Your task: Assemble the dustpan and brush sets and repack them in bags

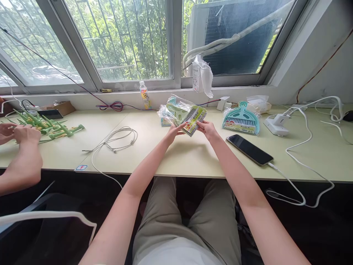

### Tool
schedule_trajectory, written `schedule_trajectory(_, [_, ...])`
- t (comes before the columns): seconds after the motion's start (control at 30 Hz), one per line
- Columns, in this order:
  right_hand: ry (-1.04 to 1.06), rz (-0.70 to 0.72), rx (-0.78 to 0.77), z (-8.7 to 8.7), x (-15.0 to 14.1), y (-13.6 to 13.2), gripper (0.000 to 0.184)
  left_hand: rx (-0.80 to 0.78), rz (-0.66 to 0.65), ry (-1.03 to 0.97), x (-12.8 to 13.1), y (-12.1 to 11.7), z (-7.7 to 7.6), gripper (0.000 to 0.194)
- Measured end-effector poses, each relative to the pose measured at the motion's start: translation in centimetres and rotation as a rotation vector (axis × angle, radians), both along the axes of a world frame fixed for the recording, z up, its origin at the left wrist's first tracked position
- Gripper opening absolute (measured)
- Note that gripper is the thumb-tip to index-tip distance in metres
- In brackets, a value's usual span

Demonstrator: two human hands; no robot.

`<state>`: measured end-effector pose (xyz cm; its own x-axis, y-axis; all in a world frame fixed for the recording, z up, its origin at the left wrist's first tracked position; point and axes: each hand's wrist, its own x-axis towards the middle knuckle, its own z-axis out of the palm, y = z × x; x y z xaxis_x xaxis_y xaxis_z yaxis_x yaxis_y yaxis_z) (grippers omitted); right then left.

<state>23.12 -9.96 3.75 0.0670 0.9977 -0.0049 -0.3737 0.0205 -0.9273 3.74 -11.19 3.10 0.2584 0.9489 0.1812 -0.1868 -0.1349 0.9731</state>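
Both my hands hold a clear plastic packet (184,115) with a light green brush-and-dustpan set and a printed card inside, lifted just above the pale desk (176,158). My left hand (173,131) grips the packet's lower left edge, fingers closed on it. My right hand (207,129) pinches its lower right corner. A second, teal dustpan set (241,119) lies flat on the desk to the right of my right hand.
A black phone (249,149) on a white cable lies right of my arms. A coiled white cable (117,141) lies left. A bottle (144,95) stands by the window. A co-worker's hands (16,133) handle green pieces (49,125) at far left. A white charger (277,123) sits right.
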Motion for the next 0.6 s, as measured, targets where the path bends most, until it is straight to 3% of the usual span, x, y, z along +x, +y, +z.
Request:
schedule_trajectory(0.17, [0.022, -0.044, -0.046, 0.11, -0.25, 0.11, 0.009, -0.13, -0.157, -0.095, 0.16, 0.36, -0.13, 0.059])
schedule_trajectory(0.37, [-0.079, -0.081, -0.084, 0.32, 0.31, 0.14, 0.01, -0.075, -0.108, 0.003, 0.09, 0.53, -0.53, 0.055])
schedule_trajectory(0.6, [0.014, 0.004, -0.169, -0.61, 0.23, 0.87, 0.011, -0.037, -0.071, -0.074, 0.53, 0.76, -0.29, 0.058])
